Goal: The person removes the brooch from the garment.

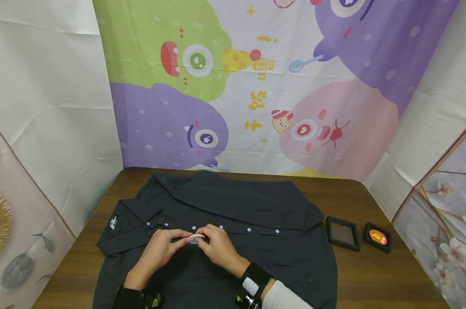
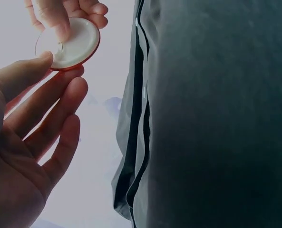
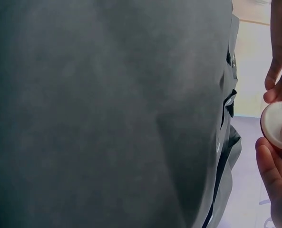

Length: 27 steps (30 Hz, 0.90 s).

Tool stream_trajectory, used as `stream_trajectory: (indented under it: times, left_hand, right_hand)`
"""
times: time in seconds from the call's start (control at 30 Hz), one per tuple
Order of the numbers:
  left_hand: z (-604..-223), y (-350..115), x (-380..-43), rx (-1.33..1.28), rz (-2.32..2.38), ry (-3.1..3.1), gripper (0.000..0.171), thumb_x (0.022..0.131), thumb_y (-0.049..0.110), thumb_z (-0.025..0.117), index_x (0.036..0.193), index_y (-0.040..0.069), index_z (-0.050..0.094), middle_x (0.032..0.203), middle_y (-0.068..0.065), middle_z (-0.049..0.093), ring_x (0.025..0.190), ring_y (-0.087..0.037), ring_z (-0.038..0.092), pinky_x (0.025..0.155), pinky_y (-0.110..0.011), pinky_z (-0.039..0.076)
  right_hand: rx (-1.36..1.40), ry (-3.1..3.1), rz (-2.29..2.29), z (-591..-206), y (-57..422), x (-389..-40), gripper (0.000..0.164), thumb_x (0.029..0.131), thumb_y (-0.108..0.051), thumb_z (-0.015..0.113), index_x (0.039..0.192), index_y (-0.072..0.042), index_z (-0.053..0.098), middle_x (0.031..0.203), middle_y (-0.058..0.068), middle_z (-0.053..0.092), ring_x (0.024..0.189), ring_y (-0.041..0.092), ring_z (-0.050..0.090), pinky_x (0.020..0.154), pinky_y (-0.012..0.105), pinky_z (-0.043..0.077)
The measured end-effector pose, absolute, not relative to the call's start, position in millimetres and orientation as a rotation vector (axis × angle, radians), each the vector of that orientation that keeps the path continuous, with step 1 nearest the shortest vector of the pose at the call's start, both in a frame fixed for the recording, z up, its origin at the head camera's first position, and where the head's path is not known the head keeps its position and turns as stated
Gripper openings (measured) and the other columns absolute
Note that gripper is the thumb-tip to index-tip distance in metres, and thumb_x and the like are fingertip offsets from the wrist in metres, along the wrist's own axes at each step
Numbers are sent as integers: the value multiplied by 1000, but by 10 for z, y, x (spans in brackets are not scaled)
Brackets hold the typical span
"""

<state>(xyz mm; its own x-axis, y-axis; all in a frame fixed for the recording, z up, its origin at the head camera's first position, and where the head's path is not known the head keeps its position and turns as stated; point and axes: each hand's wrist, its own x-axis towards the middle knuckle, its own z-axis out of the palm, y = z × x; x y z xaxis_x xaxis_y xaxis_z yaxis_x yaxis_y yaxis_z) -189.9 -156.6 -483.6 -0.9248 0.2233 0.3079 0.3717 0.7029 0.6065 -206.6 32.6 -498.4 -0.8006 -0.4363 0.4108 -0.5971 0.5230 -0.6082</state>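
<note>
A round pin-back button badge point(image 1: 195, 239) with a red rim is held between both hands, above the dark button-up shirt point(image 1: 271, 257). Its pale back point(image 2: 83, 42) faces the left wrist camera, and a thin wire pin shows there. My left hand point(image 1: 160, 249) pinches the badge's edge between thumb and fingers, its other fingers loosely bent. From the opposite side my right hand point(image 1: 222, 249) grips it, one digit pressed on the back near the pin. The right wrist view shows the badge point(image 3: 274, 124) at its right edge, partly cut off.
The shirt covers much of the brown table point(image 1: 372, 274), with pale buttons along its placket and a folded sleeve point(image 1: 125, 231) at left. To its right lie a black square display frame point(image 1: 329, 231) and a smaller black case holding an orange-red round badge point(image 1: 378, 237). A cartoon cloth point(image 1: 240, 163) hangs behind.
</note>
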Motion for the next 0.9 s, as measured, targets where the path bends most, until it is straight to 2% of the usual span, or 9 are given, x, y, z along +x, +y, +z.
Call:
stream_trajectory:
  times: [0.3, 0.5, 0.9]
  left_hand:
    - [-4828, -1563, -1904, -517, -969, -2683, 13, 80, 17, 77, 93, 16, 80, 91, 0, 77, 83, -17, 73, 72, -31, 57]
    - [-4849, -1567, -1913, -487, -974, -2698, 11, 80, 16, 77, 91, 17, 80, 89, 2, 77, 82, -16, 73, 72, -31, 57]
    - [-4881, -1533, -1928, -427, -1091, -2754, 8, 85, 18, 74, 91, 18, 79, 90, 5, 76, 85, -12, 70, 75, -28, 56]
  right_hand:
    - [883, -2525, 1099, -5033, 321, -2079, 7, 89, -13, 68, 89, -8, 72, 75, -1, 61, 65, 4, 51, 60, 9, 37]
    - [909, -2552, 1132, -5027, 336, -2085, 8, 90, -13, 68, 93, -7, 73, 80, 1, 64, 68, 3, 52, 62, 10, 40]
    - [900, -2582, 1246, -5024, 371, -2104, 9, 89, -13, 70, 95, -7, 74, 83, 2, 67, 69, -2, 50, 63, 10, 43]
